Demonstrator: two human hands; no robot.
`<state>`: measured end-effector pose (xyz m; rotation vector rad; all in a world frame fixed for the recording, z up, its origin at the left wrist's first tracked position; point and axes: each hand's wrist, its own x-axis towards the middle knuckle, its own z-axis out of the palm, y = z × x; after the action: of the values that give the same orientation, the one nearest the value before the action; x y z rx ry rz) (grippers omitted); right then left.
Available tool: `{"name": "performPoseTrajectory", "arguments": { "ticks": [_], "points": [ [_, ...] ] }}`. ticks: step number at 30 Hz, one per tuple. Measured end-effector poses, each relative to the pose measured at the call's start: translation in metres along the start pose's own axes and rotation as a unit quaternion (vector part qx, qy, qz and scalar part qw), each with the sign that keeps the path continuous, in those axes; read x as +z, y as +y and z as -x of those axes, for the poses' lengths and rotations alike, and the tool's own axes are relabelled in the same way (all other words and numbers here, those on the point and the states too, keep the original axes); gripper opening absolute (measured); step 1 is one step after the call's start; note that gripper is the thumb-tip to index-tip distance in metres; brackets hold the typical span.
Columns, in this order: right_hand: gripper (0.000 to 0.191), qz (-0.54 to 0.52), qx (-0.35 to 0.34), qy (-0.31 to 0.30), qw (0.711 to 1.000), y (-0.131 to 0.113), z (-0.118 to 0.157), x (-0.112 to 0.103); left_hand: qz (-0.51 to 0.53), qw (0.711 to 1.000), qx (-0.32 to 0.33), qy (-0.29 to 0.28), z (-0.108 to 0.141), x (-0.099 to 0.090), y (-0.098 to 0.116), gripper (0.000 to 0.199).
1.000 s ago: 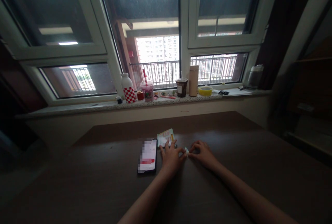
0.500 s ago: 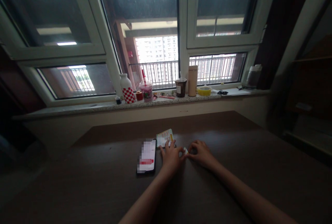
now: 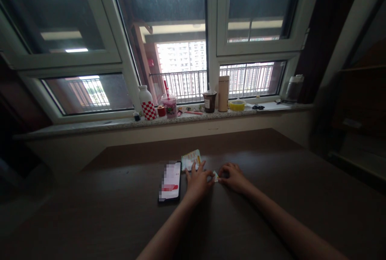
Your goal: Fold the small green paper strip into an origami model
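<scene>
Between my two hands, just above or on the brown table, is a small folded piece of light, printed paper [image 3: 216,177]. My left hand [image 3: 199,179] pinches its left side with thumb and index finger, while the other fingers spread out over a printed card or booklet [image 3: 190,159]. From the other side, my right hand [image 3: 232,176] grips the paper's right edge between thumb and index finger, its remaining fingers curled. A phone [image 3: 171,181] with a lit screen lies left of my left hand. The fingers hide part of the paper.
The brown table [image 3: 259,147] reaches to the wall below the window. Along the stone sill [image 3: 120,123] stand a checkered bottle [image 3: 148,105], a pink cup with a straw [image 3: 169,105], a dark cup [image 3: 209,101], a tan flask [image 3: 223,93], yellow tape [image 3: 237,105] and scissors [image 3: 258,107].
The fingers have shifted very slightly, and a little more of the small paper shows between them. The phone and the printed card lie as before.
</scene>
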<state>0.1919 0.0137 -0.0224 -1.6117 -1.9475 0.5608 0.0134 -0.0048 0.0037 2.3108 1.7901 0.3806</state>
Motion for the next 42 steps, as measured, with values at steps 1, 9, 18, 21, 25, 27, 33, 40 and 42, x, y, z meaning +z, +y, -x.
{"name": "performPoseTrajectory", "arguments": {
  "ticks": [1, 9, 18, 21, 25, 27, 33, 40, 42],
  "points": [
    [0.017, -0.001, 0.002, -0.002, 1.000, 0.000, 0.000, -0.001, -0.001, 1.000, 0.000, -0.002, 0.000, 0.000, 0.000, 0.024],
    [0.018, -0.015, -0.010, -0.008, 1.000, 0.000, 0.002, -0.001, -0.005, 1.000, -0.005, -0.026, 0.002, 0.003, -0.006, 0.029],
    [0.016, 0.011, -0.062, 0.009, 0.998, 0.005, 0.010, -0.001, 0.022, 0.998, 0.020, 0.052, 0.005, 0.019, -0.008, 0.025],
    [0.015, 0.017, -0.062, 0.019, 0.998, 0.003, 0.012, -0.001, 0.028, 0.998, 0.021, 0.059, 0.006, 0.018, -0.006, 0.024],
    [0.017, 0.025, -0.055, 0.024, 0.998, 0.001, 0.011, 0.000, 0.039, 0.997, 0.015, 0.061, 0.005, 0.017, -0.003, 0.026],
    [0.016, 0.029, -0.051, 0.024, 0.998, 0.000, 0.010, 0.000, 0.039, 0.997, 0.010, 0.061, 0.004, 0.017, -0.003, 0.024],
    [0.020, 0.026, -0.044, 0.036, 0.998, -0.002, 0.008, 0.000, 0.033, 0.998, -0.005, 0.056, -0.001, 0.016, -0.001, 0.023],
    [0.016, -0.009, -0.003, 0.020, 1.000, -0.002, 0.002, 0.002, 0.034, 0.999, -0.014, 0.023, -0.007, 0.009, 0.001, 0.023],
    [0.015, -0.016, 0.002, 0.012, 1.000, -0.001, 0.001, 0.002, 0.039, 0.999, -0.014, 0.009, -0.007, 0.006, 0.000, 0.024]
  ]
}}
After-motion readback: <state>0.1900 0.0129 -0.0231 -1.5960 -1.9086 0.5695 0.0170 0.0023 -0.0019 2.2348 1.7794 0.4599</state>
